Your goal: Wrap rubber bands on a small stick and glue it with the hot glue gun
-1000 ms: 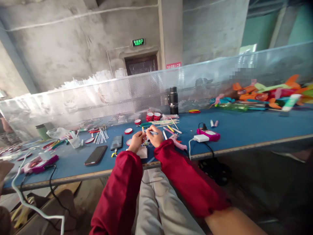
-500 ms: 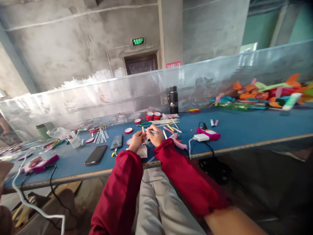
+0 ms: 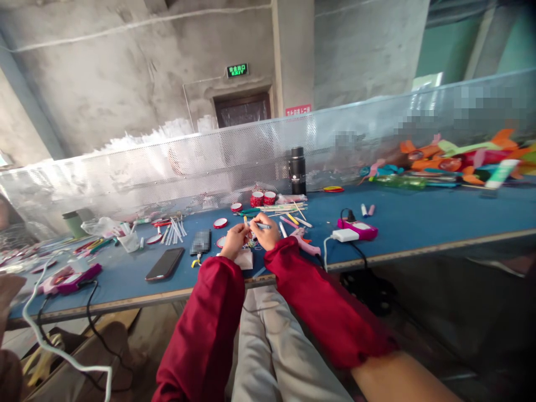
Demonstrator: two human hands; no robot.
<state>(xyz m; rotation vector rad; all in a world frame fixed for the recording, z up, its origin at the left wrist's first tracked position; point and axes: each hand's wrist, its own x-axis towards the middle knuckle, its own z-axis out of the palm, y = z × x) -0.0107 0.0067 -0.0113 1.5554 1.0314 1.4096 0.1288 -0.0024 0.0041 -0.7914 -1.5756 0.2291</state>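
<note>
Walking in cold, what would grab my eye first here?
Probably the red sleeves, lower centre: the left hand pinches a small piece, the right hand a pen-like tool. Next, the multicoloured pile on the blue table, far right, and the glowing green exit sign above the doorway.

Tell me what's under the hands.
Small bits show between the left hand and right hand, with part of a pale piece nearer the edge of the blue table. What the hands cover cannot be seen.
</note>
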